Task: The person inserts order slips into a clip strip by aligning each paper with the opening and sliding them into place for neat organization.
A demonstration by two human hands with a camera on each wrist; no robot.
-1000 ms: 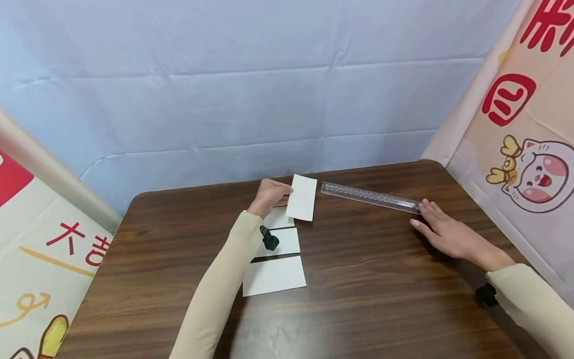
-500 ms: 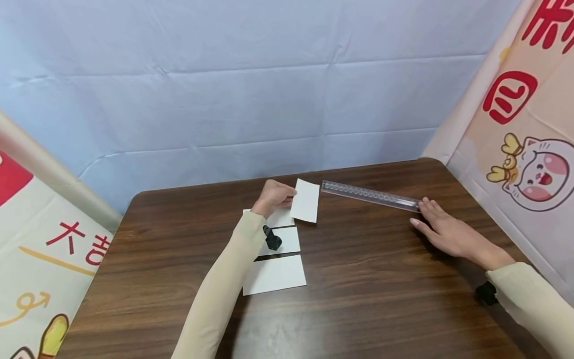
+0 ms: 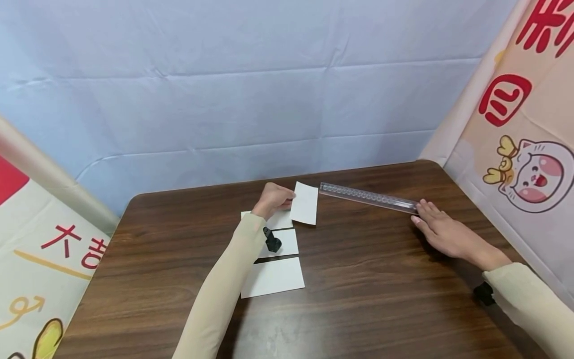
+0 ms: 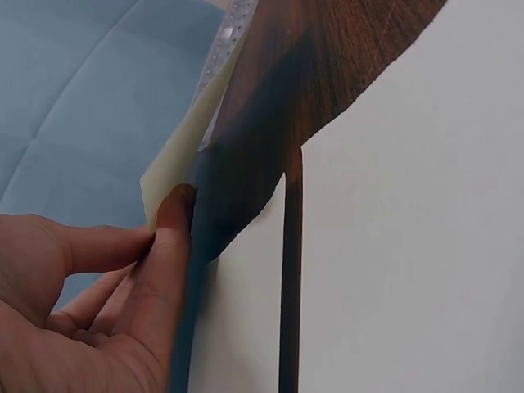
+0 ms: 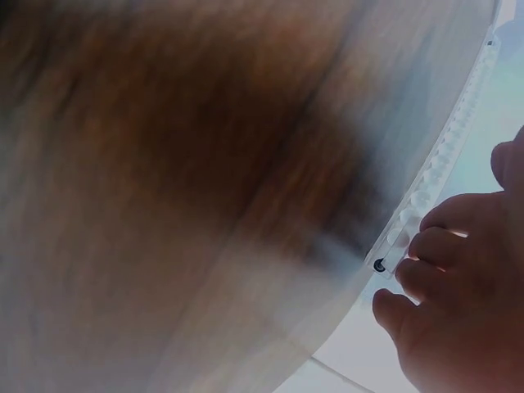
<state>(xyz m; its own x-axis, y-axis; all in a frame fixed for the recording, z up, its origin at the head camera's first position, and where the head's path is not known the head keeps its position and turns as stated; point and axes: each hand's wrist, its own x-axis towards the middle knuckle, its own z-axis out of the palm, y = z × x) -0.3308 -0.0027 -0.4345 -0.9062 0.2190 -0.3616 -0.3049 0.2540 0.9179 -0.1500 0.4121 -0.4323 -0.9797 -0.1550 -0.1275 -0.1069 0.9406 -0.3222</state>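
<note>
My left hand (image 3: 272, 198) pinches a small white paper card (image 3: 305, 203) by its left edge, between thumb and fingers, near the back of the table. In the left wrist view the held card (image 4: 176, 155) is seen nearly edge-on, tilted up. Below that hand lie three white cards in a column: a back card (image 3: 282, 220) partly covered by the hand, a middle card (image 3: 288, 242) and a front card (image 3: 274, 277). My right hand (image 3: 441, 232) rests with extended fingers at the right end of a clear plastic ruler (image 3: 367, 197). The right wrist view shows those fingertips (image 5: 426, 278) against the ruler's end.
The dark wooden table (image 3: 358, 299) ends at a pale blue cloth backdrop (image 3: 242, 99). Printed banners flank it, one on the right (image 3: 475, 164) and another on the left (image 3: 31, 249). A black wrist camera (image 3: 271, 240) hangs under the left sleeve, over the middle card.
My left hand has shifted slightly right and lower with the pinched card, uncovering more of the back card. The right hand stays at the ruler, which has not visibly moved on the table.
</note>
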